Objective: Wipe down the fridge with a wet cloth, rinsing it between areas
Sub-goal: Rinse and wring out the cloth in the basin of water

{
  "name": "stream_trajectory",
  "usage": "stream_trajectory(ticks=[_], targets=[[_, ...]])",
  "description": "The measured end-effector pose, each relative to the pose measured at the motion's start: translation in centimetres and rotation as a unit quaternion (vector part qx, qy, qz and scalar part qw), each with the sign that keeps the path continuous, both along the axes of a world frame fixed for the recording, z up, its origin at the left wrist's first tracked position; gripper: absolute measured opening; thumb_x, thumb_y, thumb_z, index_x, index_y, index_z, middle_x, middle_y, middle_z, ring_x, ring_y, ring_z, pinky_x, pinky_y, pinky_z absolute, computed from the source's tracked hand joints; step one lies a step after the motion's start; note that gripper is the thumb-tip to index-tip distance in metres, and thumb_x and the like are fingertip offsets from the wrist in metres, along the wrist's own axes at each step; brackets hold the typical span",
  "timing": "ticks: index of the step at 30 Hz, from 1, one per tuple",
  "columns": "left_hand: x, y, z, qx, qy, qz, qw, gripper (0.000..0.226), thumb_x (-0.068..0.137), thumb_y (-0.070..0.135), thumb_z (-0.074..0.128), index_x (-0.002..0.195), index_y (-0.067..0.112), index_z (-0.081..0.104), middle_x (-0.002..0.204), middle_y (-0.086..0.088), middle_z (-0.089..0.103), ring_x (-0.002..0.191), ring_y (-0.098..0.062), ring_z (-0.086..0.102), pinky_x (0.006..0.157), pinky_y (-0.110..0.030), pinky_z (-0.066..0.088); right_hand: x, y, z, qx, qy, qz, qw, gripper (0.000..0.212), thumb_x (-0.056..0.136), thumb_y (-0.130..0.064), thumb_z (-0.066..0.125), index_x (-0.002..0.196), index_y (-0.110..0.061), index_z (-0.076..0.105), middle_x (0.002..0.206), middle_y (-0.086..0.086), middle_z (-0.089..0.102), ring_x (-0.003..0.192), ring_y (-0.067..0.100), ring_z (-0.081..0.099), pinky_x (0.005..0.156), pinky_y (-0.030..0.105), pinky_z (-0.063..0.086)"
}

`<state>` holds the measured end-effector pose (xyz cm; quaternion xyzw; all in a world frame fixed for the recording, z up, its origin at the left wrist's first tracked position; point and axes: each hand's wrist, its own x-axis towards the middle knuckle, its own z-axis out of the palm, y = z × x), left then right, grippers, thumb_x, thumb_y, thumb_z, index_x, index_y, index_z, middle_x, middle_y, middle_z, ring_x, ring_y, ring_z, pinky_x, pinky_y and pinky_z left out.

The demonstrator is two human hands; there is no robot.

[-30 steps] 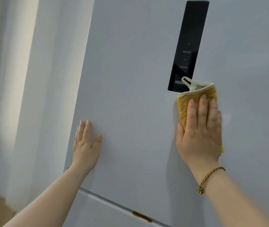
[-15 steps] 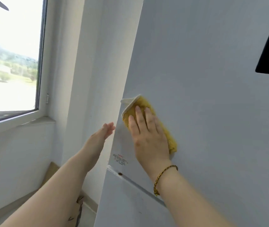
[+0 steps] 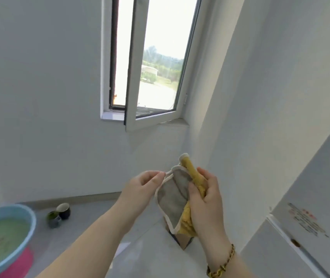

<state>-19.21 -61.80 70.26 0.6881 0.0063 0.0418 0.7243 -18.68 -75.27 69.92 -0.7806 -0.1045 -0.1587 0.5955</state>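
I hold the cloth (image 3: 175, 199) in mid-air in front of me, away from the fridge. It is yellow on one side and grey on the other, with a cream border. My right hand (image 3: 205, 201) grips its yellow side, fingers curled round it. My left hand (image 3: 143, 187) pinches the cream edge near the top. The white fridge (image 3: 320, 197) stands at the far right, with a sticker near the seam between its doors. A blue basin (image 3: 5, 235) of greenish water sits at the lower left on the floor.
A window (image 3: 150, 63) with an open sash is in the wall ahead. A dark cup and a small green item (image 3: 59, 214) stand on the grey floor by the wall. Something pink (image 3: 18, 265) lies under the basin. Cardboard (image 3: 182, 240) lies below the cloth.
My right hand lifted the cloth off the fridge door. The view swung left toward the window and basin. My left hand came up and took the cloth's edge.
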Motion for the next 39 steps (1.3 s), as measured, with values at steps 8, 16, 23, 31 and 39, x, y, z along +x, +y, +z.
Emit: stream_trajectory(ticks=[8,16,23,31,39], targets=[[-2.0,8.3,-5.1,-0.067,0.105,0.155,0.980,0.022,0.088,0.034,0.050,0.094,0.017,0.062,0.090,0.005,0.066,0.090,-0.007,0.060,0.066,-0.008,0.047,0.7,12.6,-7.9,-0.082,0.041,0.195,0.976,0.035,0.093,-0.011,0.047,0.099,-0.043,0.036,0.093,-0.022,0.053,0.084,-0.005,0.055,0.069,0.009,0.045],[-2.3,21.2,-9.7,-0.011,0.143,0.301,0.943,0.017,0.089,0.017,0.051,0.078,0.019,0.063,0.080,-0.005,0.066,0.082,-0.018,0.062,0.078,-0.033,0.051,0.2,25.3,-11.7,-0.093,0.094,0.368,0.920,0.045,0.084,-0.011,0.050,0.111,-0.045,0.038,0.129,-0.031,0.030,0.124,-0.002,0.039,0.102,0.019,0.038],[-1.7,36.6,-9.3,0.198,0.070,0.250,0.945,0.026,0.089,0.013,0.051,0.071,0.032,0.057,0.068,0.014,0.059,0.065,-0.002,0.053,0.057,-0.006,0.038,5.2,37.2,-11.7,0.026,0.173,0.302,0.937,0.042,0.089,0.004,0.048,0.098,-0.037,0.048,0.111,-0.021,0.049,0.115,0.011,0.049,0.081,0.009,0.041],[0.5,48.9,-9.6,0.491,0.016,0.229,0.840,0.050,0.076,0.045,0.036,0.099,0.018,0.072,0.115,0.003,0.059,0.100,-0.013,0.046,0.087,-0.023,0.029,9.4,49.4,-10.4,-0.140,0.025,0.450,0.882,0.049,0.064,-0.038,0.048,0.104,-0.065,0.045,0.108,-0.031,0.055,0.110,0.008,0.051,0.100,0.040,0.041],[2.5,55.7,-9.6,0.327,0.090,0.254,0.906,0.023,0.090,0.017,0.052,0.086,0.036,0.063,0.086,0.023,0.062,0.086,0.004,0.058,0.076,-0.003,0.040,15.0,57.3,-13.1,-0.210,0.157,0.591,0.763,0.033,0.053,-0.049,0.062,0.078,-0.027,0.062,0.081,-0.015,0.054,0.086,0.009,0.054,0.077,0.027,0.045]])
